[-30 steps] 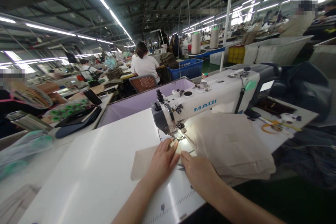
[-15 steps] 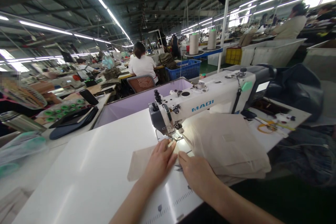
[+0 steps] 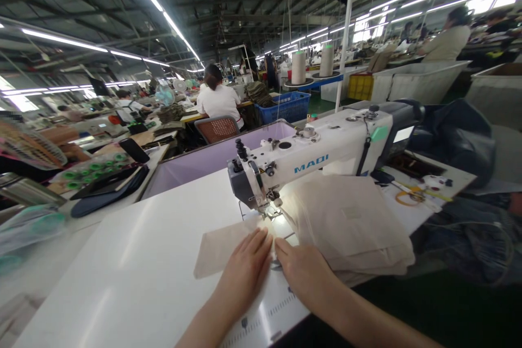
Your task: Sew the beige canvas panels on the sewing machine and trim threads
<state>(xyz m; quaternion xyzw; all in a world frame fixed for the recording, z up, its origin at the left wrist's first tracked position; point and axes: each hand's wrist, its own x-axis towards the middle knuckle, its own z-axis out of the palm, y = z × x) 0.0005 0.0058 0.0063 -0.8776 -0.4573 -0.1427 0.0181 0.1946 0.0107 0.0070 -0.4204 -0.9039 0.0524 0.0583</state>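
Fingers extended and together, my left hand (image 3: 244,263) presses flat on the beige strip (image 3: 220,247); my right hand (image 3: 308,274) bunches beside it, pinch undetermined. The strip lies on the white table (image 3: 142,261), reaching toward the presser foot (image 3: 272,213), well in from the near edge. Compared with the earlier frame, my left fingertips sit farther back from the foot, exposing more cloth ahead.

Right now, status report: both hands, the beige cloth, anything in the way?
Left hand flat on beige cloth, near presser foot. Right hand alongside, grip unclear. Folded fabric close by, right of presser foot.
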